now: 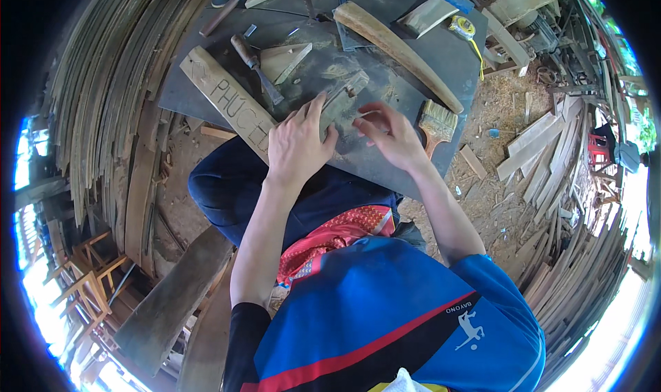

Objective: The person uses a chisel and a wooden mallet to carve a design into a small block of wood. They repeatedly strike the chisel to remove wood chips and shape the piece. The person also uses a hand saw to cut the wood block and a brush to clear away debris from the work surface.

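Note:
My left hand [297, 144] lies over the near end of a narrow greyish piece [350, 87] with a dark notch near its far end. Its fingers run along one side and the thumb sits on the other; I cannot tell the piece's exact kind. Just right of it, my right hand [394, 138] hovers over the dark tabletop [406, 175], fingers half bent and apart, holding nothing visible. Left of my left hand lies a wooden board [227, 97] with carved lettering. A wood-handled chisel [256, 68] is beyond it. A wide paintbrush [438, 123] lies right of my right hand.
A long curved wooden bar [399, 51] crosses the table's far side. Near the far right corner are a yellow tape measure [463, 27] and a wood block [428, 16]. Wood offcuts [284, 60] lie by the chisel. Stacked planks [113, 82] stand at left; shavings cover the floor.

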Motion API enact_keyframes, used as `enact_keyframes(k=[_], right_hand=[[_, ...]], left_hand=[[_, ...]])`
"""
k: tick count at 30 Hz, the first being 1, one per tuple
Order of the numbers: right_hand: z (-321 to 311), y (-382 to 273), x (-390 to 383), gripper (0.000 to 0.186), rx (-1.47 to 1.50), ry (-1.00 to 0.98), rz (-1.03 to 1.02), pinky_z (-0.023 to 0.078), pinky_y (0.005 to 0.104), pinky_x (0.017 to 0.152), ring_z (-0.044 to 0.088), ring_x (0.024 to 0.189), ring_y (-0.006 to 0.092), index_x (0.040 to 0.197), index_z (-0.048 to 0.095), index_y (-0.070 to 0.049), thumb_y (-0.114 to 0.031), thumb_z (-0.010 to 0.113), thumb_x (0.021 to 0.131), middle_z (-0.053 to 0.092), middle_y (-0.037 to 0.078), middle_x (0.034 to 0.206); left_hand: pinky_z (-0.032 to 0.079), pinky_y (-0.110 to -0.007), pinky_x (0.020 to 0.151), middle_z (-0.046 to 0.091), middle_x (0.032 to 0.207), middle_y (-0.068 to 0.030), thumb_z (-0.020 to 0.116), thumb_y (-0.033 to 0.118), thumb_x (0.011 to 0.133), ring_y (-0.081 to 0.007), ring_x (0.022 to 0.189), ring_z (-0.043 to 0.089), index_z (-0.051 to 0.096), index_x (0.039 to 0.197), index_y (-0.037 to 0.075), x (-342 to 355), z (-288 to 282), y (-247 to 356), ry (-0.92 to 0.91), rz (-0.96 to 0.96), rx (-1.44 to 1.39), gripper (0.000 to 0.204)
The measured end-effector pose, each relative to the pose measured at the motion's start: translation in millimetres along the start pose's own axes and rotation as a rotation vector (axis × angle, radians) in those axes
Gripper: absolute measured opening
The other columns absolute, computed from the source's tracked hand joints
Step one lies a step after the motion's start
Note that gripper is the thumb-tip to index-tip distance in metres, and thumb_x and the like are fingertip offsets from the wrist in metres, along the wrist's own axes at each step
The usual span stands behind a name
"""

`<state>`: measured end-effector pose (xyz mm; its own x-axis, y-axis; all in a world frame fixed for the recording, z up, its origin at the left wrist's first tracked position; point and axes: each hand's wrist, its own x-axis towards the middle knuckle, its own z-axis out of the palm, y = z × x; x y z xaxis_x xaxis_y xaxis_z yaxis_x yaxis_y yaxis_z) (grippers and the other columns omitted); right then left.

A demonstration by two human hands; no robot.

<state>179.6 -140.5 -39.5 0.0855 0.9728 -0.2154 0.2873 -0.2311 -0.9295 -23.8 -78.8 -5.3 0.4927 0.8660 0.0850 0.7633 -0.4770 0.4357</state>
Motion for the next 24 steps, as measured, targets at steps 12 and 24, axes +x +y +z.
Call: enact_keyframes(k=[12,24], right_hand=[[-93,21,66,0.042,-0.793,0.534,-0.308,0.054,0.0452,0.09,0.069,0.101,0.0338,0.118,0.061,-0.009,-0.029,0.079,0.086,0.072,0.013,0.1],[-99,56,132,0.044,-0.793,0.421,-0.239,0.053,0.0486,0.09,0.067,0.103,0.0404,0.125,0.061,-0.01,-0.03,0.076,0.089,0.071,0.018,0.106]], left_hand=[[0.057,-0.049,0.078,0.075,0.104,-0.0187,0.068,0.038,0.094,-0.0389,0.092,0.073,0.068,0.121,0.011,17,14,13,-0.148,-0.161,0.073,0.039],[0.056,-0.034,0.096,0.07,0.123,-0.0086,0.069,0.033,0.1,-0.018,0.114,0.068,0.061,0.133,-0.002,4,-46,-27,0.076,-0.684,-1.613,0.049]])
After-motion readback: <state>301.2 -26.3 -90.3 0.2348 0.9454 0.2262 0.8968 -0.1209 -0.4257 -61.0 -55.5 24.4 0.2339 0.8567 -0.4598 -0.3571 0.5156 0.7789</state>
